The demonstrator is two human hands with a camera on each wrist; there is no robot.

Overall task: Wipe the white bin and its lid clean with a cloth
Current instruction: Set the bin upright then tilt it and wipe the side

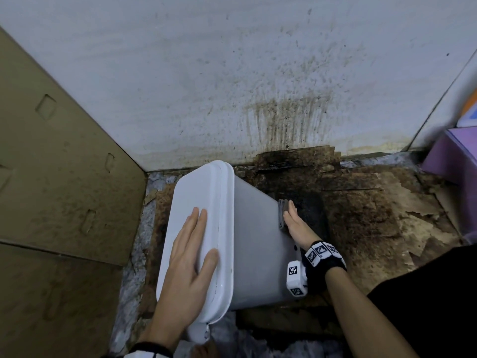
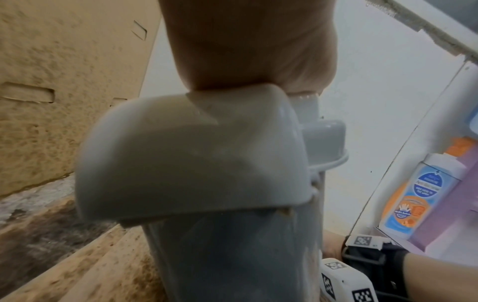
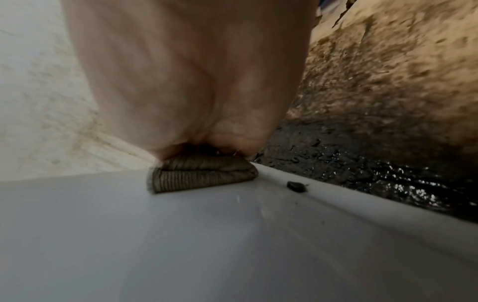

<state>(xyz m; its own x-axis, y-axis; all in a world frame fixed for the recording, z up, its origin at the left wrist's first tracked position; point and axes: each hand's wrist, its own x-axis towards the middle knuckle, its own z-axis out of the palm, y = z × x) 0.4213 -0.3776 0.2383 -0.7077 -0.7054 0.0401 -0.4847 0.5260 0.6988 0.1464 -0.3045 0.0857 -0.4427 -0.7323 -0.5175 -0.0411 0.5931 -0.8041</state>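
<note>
The white bin (image 1: 258, 241) leans tilted on the floor with its white lid (image 1: 196, 192) on, the lid facing left and up. My left hand (image 1: 191, 254) lies flat on the lid with straight fingers; in the left wrist view the palm (image 2: 245, 40) rests on the lid's edge (image 2: 194, 153). My right hand (image 1: 293, 218) presses a folded grey ribbed cloth (image 1: 281, 214) against the bin's right side near its base. The right wrist view shows the cloth (image 3: 201, 175) under the hand (image 3: 186, 71) on the bin's wall (image 3: 181, 235), with a dark speck of dirt (image 3: 296, 186) nearby.
Stained cardboard (image 1: 51, 177) stands close on the left. A splattered white wall (image 1: 258, 86) is right behind the bin. The floor (image 1: 361, 215) is covered in soiled cardboard with a wet black patch (image 1: 309, 210). A purple box (image 1: 449, 156) and a bottle (image 2: 413, 194) sit at the right.
</note>
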